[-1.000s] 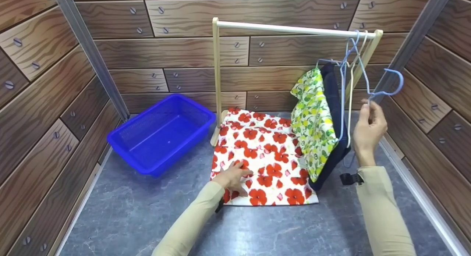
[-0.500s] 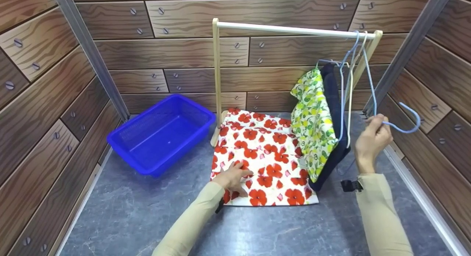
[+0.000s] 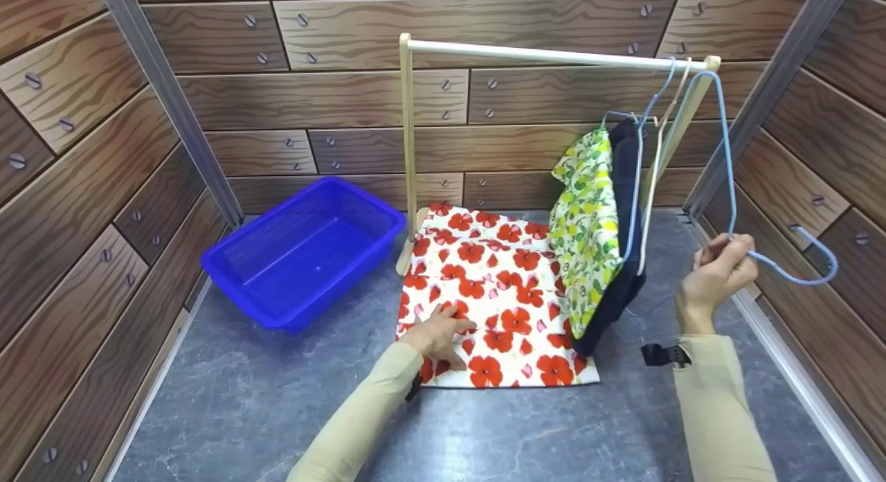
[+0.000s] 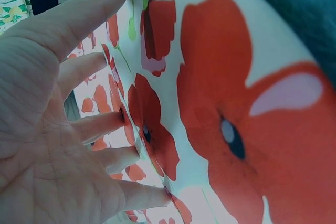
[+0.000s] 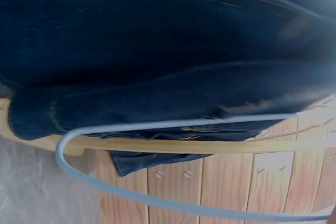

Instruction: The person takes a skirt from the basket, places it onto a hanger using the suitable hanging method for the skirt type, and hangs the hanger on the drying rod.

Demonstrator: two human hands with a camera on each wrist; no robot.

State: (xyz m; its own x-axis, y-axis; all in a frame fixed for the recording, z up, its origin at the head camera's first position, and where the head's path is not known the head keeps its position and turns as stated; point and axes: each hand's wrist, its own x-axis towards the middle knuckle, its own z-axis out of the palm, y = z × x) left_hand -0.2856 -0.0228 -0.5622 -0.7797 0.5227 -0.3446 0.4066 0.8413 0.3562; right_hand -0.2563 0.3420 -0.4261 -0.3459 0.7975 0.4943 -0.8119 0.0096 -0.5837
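Note:
My left hand [image 3: 439, 333] rests with spread fingers on a white cloth with red flowers [image 3: 516, 319], laid flat; the left wrist view shows the fingertips touching its surface. At the right, my right hand [image 3: 716, 278] grips a blue clothes hanger [image 3: 730, 163] near its hook, which points right. The hanger is tilted, with its frame reaching up beside the end of the rack. In the right wrist view, part of this hanger [image 5: 142, 198] passes in front of dark blue denim [image 5: 157, 40]; the right hand is almost wholly out of that view.
A small clothes rack has a white rail [image 3: 526, 51] and wooden posts. On its right end hang a lemon-print garment [image 3: 588, 226], the dark denim, another blue hanger [image 3: 635, 191] and a white hanger [image 3: 651, 205]. A blue plastic basket [image 3: 346, 278] stands left; wood-patterned walls enclose the space.
My right hand has moved down and right with the blue hanger, drawing it off the rail. The hanging garments have shifted slightly. My left hand has stayed still.

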